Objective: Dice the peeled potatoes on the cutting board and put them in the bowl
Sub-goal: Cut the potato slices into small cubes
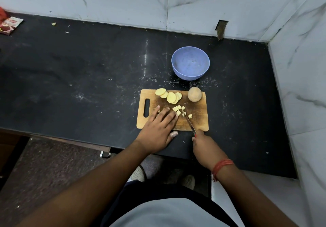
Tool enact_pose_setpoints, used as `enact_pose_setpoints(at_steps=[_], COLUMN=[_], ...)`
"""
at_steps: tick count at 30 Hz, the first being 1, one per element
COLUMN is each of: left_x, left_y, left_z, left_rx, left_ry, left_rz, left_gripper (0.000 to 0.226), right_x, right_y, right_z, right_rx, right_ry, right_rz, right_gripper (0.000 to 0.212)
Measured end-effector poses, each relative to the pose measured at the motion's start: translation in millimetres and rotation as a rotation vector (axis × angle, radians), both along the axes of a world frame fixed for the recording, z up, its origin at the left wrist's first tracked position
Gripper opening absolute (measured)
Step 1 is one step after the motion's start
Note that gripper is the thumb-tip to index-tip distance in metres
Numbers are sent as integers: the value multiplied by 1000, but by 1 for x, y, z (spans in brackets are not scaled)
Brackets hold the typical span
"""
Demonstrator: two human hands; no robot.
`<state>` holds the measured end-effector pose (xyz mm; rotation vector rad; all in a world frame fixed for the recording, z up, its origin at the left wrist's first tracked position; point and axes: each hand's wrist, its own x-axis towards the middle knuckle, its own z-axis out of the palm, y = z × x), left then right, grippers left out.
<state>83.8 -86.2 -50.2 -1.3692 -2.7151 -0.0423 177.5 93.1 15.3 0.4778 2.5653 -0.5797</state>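
A wooden cutting board lies on the black counter. Several yellow potato slices overlap along its far edge, and a whole round potato sits at its far right corner. Small potato cubes lie mid-board. My left hand rests flat on the board, fingers spread, fingertips touching the cubes. My right hand grips a knife whose blade angles across the board with its tip among the cubes. A blue bowl stands behind the board with nothing in it.
White marble walls close the counter at the back and right. A red packet lies at the far left. Crumbs and a small scrap dot the counter. The counter's front edge runs just below my hands.
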Motion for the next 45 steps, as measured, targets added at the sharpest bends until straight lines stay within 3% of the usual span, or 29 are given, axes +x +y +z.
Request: enact_pose_setpoints(at_steps=[13,23,31,36,45], left_x=[-9,-13,-15,-17,-15], left_y=[-4,-7,-8,-8,-7], left_z=[-3,-2,-7,-9,-12], left_rx=[-40,1,16,19,52], left_ry=[-35,-20,-23,-23,-14], left_rz=[-13,-54,-58,-58,-49], left_gripper=[65,63,63,63,60], right_x=[-31,-35,-36,-38,-44], right_y=[-12,-13,-13,-11,-17], right_z=[3,9,8,1,-1], right_rx=[-5,21,1,44,78], right_ry=[-47,-60,-6,3,-64], right_rz=[4,0,21,44,25], right_gripper=[9,25,17,35,39])
